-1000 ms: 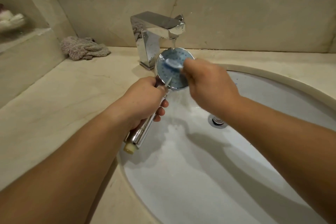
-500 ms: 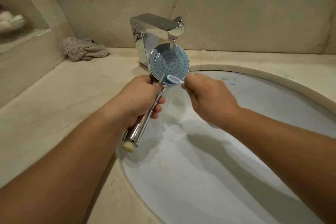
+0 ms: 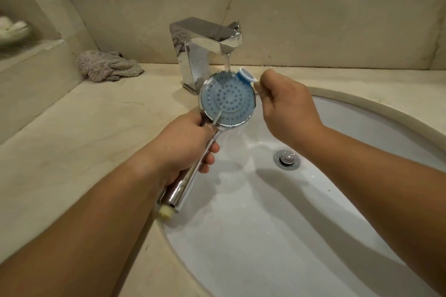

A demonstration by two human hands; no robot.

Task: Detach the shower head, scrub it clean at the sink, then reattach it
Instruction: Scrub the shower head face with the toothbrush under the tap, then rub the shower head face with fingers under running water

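a chrome hand shower head (image 3: 228,99) with a round blue nozzle face is held over the far left part of a white oval sink (image 3: 362,212), face turned toward the viewer, directly under the spout of a square chrome faucet (image 3: 205,38). a thin stream of water (image 3: 227,61) runs from the spout onto the upper edge of the blue face.

the left hand (image 3: 185,144) holds the shower head's chrome handle, fingers wrapped tightly round it just below the round face. the handle's threaded end with a pale yellowish fitting (image 3: 166,212) points toward the near left, over the sink's rim.

the right hand (image 3: 287,108) pinches the handle of a small blue-and-white brush (image 3: 245,75), which looks like a toothbrush, fingers curled closed around it. the brush head sits at the upper right edge of the shower face, beside the water stream; whether the bristles touch the face cannot be told.

a chrome drain plug (image 3: 287,159) lies in the basin to the right of the hands. a crumpled grey cloth (image 3: 108,66) rests on the beige stone counter (image 3: 72,140) to the far left.

likely risks: the wet chrome handle may slip in the left hand and knock against the basin; water striking the tilted face may splash outward onto the counter or the person; hard scrubbing at the rim could flick the brush off the edge.
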